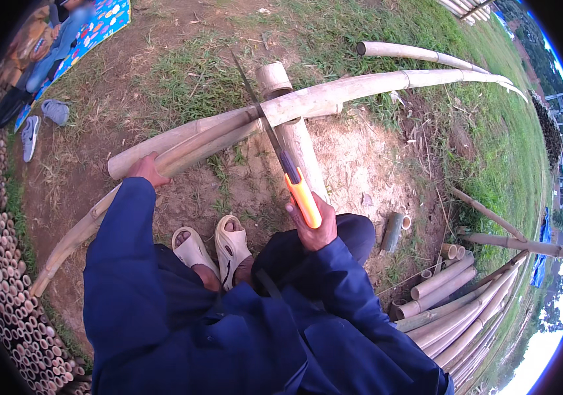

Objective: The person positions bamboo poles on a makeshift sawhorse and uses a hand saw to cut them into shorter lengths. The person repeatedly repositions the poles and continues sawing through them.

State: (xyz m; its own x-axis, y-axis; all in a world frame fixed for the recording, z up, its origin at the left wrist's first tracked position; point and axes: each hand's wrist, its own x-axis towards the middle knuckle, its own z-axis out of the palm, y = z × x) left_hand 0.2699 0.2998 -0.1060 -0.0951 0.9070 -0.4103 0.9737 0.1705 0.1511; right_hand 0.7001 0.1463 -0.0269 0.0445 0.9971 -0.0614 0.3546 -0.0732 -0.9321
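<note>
My right hand (315,229) is closed round the orange handle of a hand saw (273,137). The saw's long dark blade points away from me and crosses a long pale bamboo pole (334,94), at the end of its thicker-looking stretch. How deep the blade sits in the bamboo I cannot tell. To the left, my left hand (148,170) grips a bamboo length (192,145) that runs up to the blade; some of its fingers are hidden. Another pale bamboo length (156,146) lies just beyond it. A bamboo post (301,151) passes crosswise under the long pole.
Short bamboo pieces (442,276) and long poles (472,316) lie at the right. A stack of cut bamboo (15,289) stands at the left. Another pole (419,52) rests on the grass. Shoes (29,138) and a seated person (51,46) on a patterned mat are at the far left.
</note>
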